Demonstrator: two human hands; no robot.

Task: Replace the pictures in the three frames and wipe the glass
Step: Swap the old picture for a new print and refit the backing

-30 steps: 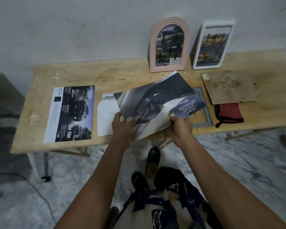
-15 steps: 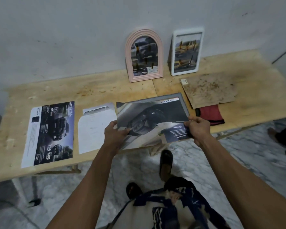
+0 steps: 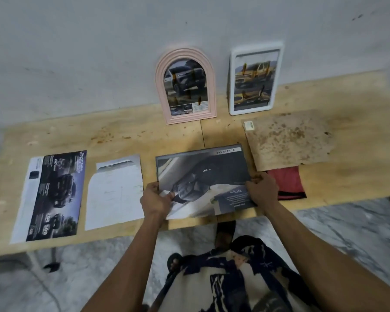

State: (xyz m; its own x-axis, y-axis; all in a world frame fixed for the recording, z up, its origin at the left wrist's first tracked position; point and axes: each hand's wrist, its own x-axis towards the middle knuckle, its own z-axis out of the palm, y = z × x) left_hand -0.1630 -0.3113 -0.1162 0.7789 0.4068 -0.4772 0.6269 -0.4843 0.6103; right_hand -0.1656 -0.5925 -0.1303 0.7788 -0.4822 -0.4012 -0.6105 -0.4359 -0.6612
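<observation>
A dark car picture (image 3: 203,179) lies flat over a grey frame (image 3: 198,152) near the table's front edge, and only thin frame edges show around it. My left hand (image 3: 155,199) pinches the picture's left side. My right hand (image 3: 261,188) grips its right side. A pink arched frame (image 3: 186,86) and a white rectangular frame (image 3: 254,79) lean upright against the wall at the back, each with a car picture in it. A red cloth (image 3: 286,183) lies right of my right hand, partly under a brown backing board (image 3: 288,140).
A car poster (image 3: 56,194) and a white sheet (image 3: 115,192) lie on the left part of the wooden table (image 3: 122,136). The table's front edge runs just below the picture. My legs and sandalled feet stand on the marble floor (image 3: 347,233) below it.
The picture was held up tilted over the frame; both hands have lowered it flat onto the frame, my right hand sliding out to its right edge. The camera view has shifted.
</observation>
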